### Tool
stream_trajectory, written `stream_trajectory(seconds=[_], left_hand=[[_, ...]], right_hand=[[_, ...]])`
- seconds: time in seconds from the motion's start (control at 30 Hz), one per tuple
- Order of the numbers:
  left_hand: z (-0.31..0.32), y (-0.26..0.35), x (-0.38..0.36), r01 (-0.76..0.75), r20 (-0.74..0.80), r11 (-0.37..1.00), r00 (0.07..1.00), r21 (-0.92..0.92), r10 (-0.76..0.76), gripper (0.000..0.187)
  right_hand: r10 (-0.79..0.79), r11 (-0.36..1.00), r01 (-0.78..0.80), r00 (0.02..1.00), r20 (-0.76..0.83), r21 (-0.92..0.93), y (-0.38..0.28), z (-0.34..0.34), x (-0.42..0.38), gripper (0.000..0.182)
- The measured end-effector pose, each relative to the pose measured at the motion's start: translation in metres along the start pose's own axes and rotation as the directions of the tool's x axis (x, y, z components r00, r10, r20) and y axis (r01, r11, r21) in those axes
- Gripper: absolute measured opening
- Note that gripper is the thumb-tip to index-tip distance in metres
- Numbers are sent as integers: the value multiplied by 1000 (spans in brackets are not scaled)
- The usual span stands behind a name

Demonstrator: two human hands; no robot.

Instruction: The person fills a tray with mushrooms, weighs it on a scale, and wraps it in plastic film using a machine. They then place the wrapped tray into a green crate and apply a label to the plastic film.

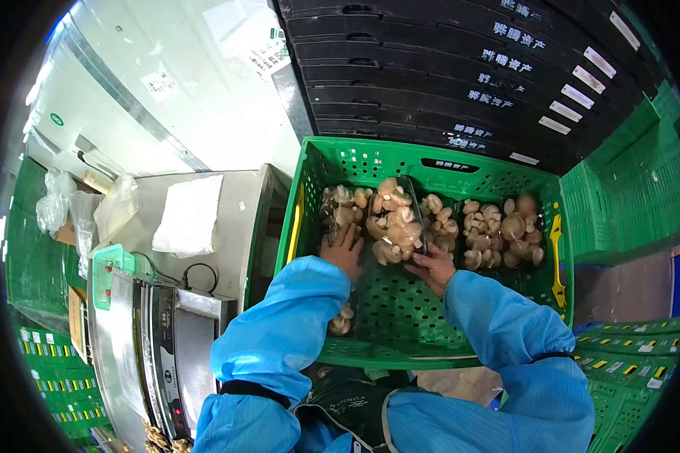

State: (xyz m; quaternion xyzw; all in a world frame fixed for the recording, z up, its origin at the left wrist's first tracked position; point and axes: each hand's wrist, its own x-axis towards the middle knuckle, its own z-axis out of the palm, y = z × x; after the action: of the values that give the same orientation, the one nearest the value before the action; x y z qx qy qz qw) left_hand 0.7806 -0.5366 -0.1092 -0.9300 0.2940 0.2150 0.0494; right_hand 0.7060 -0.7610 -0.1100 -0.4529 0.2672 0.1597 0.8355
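The right hand (434, 270) grasps the mushroom tray (395, 221), maybe to steady it — I can't tell the left hand (343, 254)'s grip.

Left sleeve (279, 306) hides a chunk of the mushrooms (341, 323) under it, black crates (415, 64) run off the top, their white labels (578, 96) are way too small to read, and the right-end mushrooms (515, 228) have a blurry spot.

"骅腾资产" is printed on black crates (415, 90) behind the green crate (400, 302). It is repeated on the latter's dark plate (450, 165).
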Motion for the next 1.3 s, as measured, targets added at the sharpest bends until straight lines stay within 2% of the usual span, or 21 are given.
stream_trajectory(seconds=[0.3,0.47,0.57,0.63,0.67,0.7,0.77,0.8,0.83,0.87,0.9,0.93,0.97,1.03,1.07,1.1,1.13,1.17,1.2,1.27,1.3], left_hand=[[-1,2,2,2,2,1000,1000,-17,-2,77],[-3,1,2,-2,-12,1000,1000,-19,2,77],[-18,3,2,5,10,997,1000,-72,-4,76],[-34,4,3,-18,-194,985,981,-174,-16,73],[-45,7,-2,-79,-267,980,963,-181,28,77],[-51,11,1,-82,-266,981,963,-176,33,77],[-57,22,10,-368,-414,925,859,-90,302,82],[-53,27,18,-364,-325,930,887,-51,329,85],[-48,30,27,-380,-328,924,880,-51,344,85],[-43,31,36,-343,-249,936,915,-74,316,84],[-36,32,46,-306,-167,948,943,-93,288,83],[-31,32,53,-297,-116,951,951,-91,286,82],[-23,32,59,-313,-111,945,947,-92,302,82],[-8,35,58,-286,-228,956,937,-71,263,81],[-13,40,52,-253,-250,967,937,-1,245,79],[-10,41,52,-261,-252,965,934,-2,252,79],[-5,39,52,-267,-282,962,928,-48,244,78],[-4,39,53,-275,-316,957,919,-91,235,78],[-14,42,47,-236,-295,972,929,-5,223,77],[-19,42,44,-234,-276,972,936,-27,218,77],[-19,40,43,-229,-248,972,946,-51,209,77]], right_hand=[[20,959,-38,998,66,281,19,-9,-1,45],[41,977,-60,994,98,207,29,-5,12,50],[70,989,-85,990,122,119,35,-14,21,56],[58,992,-38,983,172,-119,36,-17,22,51],[56,993,-37,984,170,-114,35,-17,22,51],[62,983,-36,988,143,-182,31,-13,19,46],[61,969,-34,993,104,-246,26,-12,22,42],[87,917,-39,991,104,-396,22,-12,25,41],[114,842,-45,989,95,-537,18,-14,27,41],[105,844,-47,991,79,-534,16,-14,29,41],[129,786,-57,989,73,-616,13,-12,29,38],[157,718,-69,985,66,-692,8,-14,28,35],[155,723,-79,987,50,-686,2,-18,25,35],[55,634,-6,998,37,-773,-12,-20,9,34],[-85,554,-18,993,-77,-832,-35,-15,-7,34],[-88,554,-21,993,-84,-832,-38,-33,1,34],[-355,397,36,927,-117,-917,-35,-60,15,37],[-600,217,46,794,-97,-975,-35,-75,23,40],[-608,217,45,788,-99,-975,-41,-75,26,40],[-354,265,-160,901,-251,-951,-45,-72,33,57],[-354,274,-160,900,-254,-948,-40,-76,41,57]])
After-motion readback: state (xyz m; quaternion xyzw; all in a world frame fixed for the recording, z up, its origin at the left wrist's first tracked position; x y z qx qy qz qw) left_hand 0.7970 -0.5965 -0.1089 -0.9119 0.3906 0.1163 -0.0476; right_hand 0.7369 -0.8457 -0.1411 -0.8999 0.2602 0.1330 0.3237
